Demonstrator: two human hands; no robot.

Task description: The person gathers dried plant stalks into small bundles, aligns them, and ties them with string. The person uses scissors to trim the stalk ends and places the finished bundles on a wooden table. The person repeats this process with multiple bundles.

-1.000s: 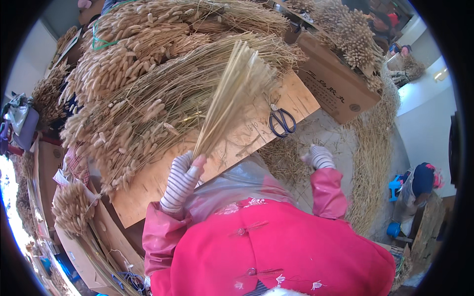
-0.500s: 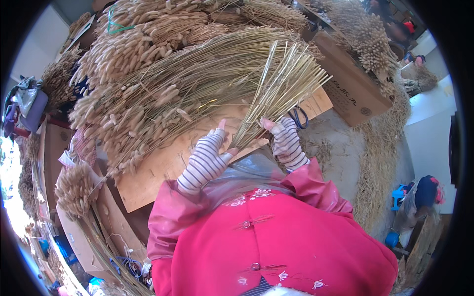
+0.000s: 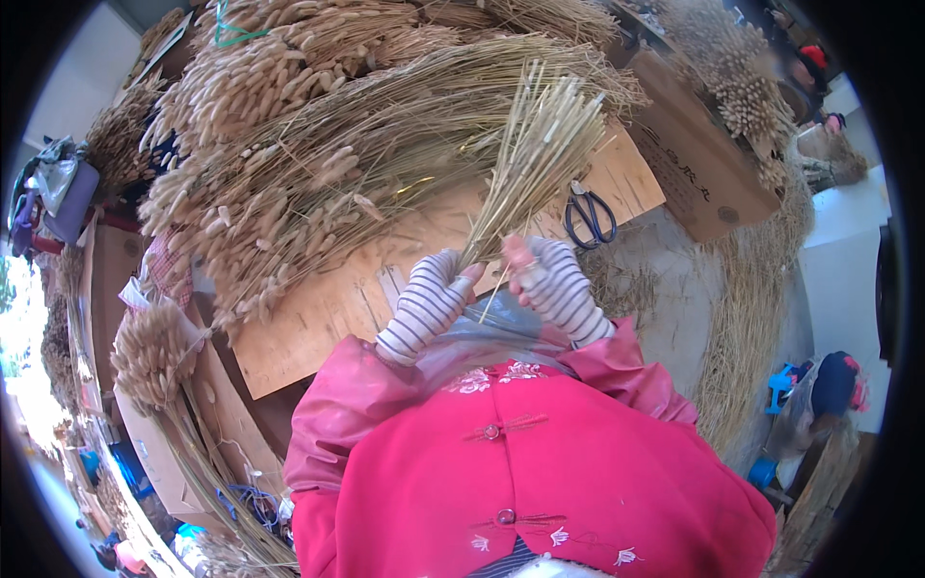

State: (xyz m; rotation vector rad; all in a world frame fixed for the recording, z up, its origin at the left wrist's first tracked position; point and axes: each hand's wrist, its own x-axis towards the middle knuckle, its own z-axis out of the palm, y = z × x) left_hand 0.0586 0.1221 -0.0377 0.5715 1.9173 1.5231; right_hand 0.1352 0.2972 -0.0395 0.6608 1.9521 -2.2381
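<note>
A bundle of dried grass stalks (image 3: 540,159) fans out upward, pale stem ends at the top. Its narrow lower end sits in my left hand (image 3: 424,301), closed around it, in a striped fingerless glove. Close by on the right, my right hand (image 3: 559,289), gloved alike, has its fingers curled in and slightly blurred. A thin dried stalk (image 3: 494,292) slants down from those fingertips. Scissors (image 3: 590,217) with dark handles lie on the wooden board (image 3: 303,332), just beyond my right hand.
A large heap of fluffy-headed dried grass (image 3: 318,164) covers the board's far side. A cardboard box (image 3: 689,159) stands at the far right, with loose straw (image 3: 761,318) below it. Another tied bunch of grass heads (image 3: 154,356) leans at the left. Clear plastic (image 3: 491,328) covers my lap.
My right hand has drawn down and toward me, uncovering the scissors, and a thin stalk now hangs below it. The bundle stands more upright, and my left fingers have closed on its lower end.
</note>
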